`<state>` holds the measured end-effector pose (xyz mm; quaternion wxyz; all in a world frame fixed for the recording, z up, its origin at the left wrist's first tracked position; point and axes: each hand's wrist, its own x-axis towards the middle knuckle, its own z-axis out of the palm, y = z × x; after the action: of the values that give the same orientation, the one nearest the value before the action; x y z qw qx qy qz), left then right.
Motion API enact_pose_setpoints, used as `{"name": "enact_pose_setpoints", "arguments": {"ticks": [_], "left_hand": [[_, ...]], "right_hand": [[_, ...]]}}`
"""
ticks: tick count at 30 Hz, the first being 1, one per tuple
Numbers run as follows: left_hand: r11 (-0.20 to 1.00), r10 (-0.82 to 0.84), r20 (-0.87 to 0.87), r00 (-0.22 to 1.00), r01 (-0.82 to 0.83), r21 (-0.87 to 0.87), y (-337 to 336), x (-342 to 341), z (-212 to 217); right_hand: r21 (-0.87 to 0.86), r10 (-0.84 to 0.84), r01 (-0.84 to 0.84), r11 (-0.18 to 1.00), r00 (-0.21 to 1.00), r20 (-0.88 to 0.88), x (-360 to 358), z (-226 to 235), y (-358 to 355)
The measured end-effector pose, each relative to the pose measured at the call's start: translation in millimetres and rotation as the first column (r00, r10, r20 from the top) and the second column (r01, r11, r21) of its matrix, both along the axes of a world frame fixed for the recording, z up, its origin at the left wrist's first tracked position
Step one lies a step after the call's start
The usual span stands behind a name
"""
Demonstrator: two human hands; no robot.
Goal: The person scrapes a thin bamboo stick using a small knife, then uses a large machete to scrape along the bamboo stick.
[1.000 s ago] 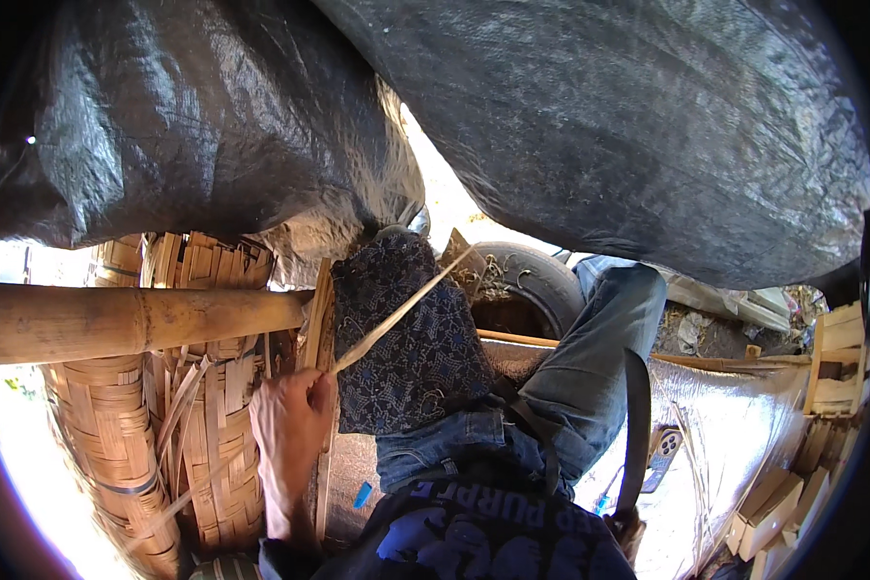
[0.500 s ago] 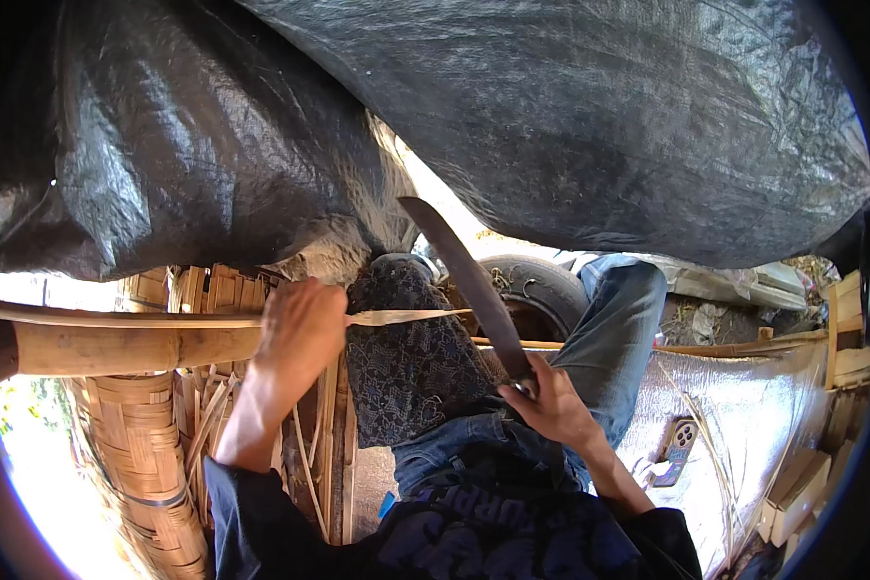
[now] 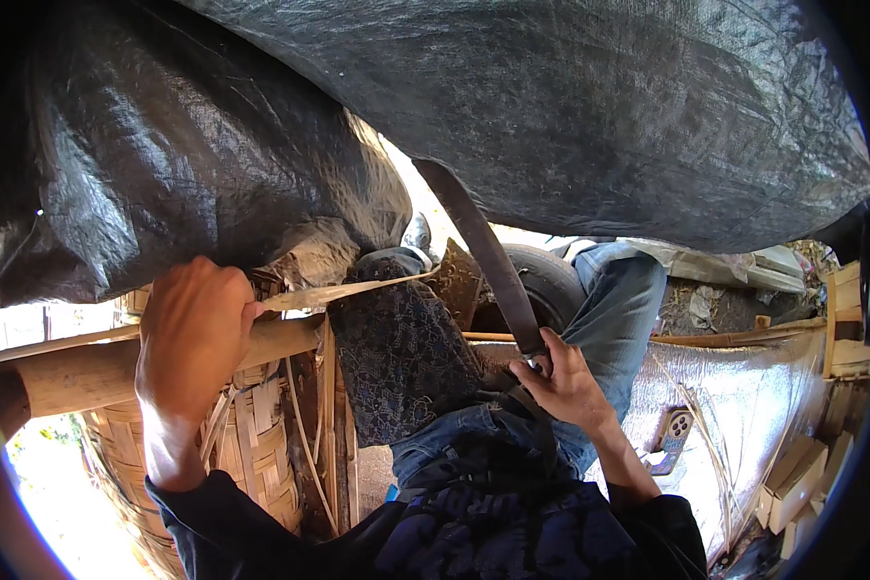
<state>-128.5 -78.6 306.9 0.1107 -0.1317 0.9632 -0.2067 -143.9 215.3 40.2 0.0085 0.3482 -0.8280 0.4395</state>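
My left hand (image 3: 198,329) is closed around a thin, pale bamboo strip (image 3: 343,293). The strip's narrow end sticks out to the right, over the dark patterned cloth (image 3: 396,358) on my left leg. Its other part runs left behind the hand, above a thick bamboo pole (image 3: 77,375). In my right hand (image 3: 565,382) is a machete, gripped by its handle, which the fingers largely hide. The long dark machete blade (image 3: 480,246) points away and to the left, its tip near the tarp. A small gap separates the blade from the strip's end.
Dark tarps (image 3: 570,116) hang across the far side. Beyond my legs lies a tire (image 3: 546,280). Woven bamboo (image 3: 251,435) stands at left. On the right, a phone (image 3: 675,435) and loose slivers (image 3: 710,435) rest on a silvery mat (image 3: 638,387), beside wooden blocks (image 3: 793,474).
My left hand has moved left and closer to the camera, drawing the bamboo strip leftward. My right hand and the machete have shifted slightly to the right.
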Motion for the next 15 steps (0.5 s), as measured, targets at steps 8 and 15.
{"name": "enact_pose_setpoints", "arguments": {"ticks": [8, 15], "left_hand": [[0.997, -0.062, 0.089, 0.994, 0.058, 0.052, -1.5, -22.5, -13.3], [0.987, -0.132, 0.065, 0.989, 0.126, 0.097, 0.2, -29.5, -10.0]], "right_hand": [[-0.106, 0.018, -0.005, 0.994, 0.991, 0.13, -2.4, 6.2, -18.9], [-0.219, 0.198, -0.108, 0.97, 0.872, 0.447, -8.2, 7.8, -79.6]]}}
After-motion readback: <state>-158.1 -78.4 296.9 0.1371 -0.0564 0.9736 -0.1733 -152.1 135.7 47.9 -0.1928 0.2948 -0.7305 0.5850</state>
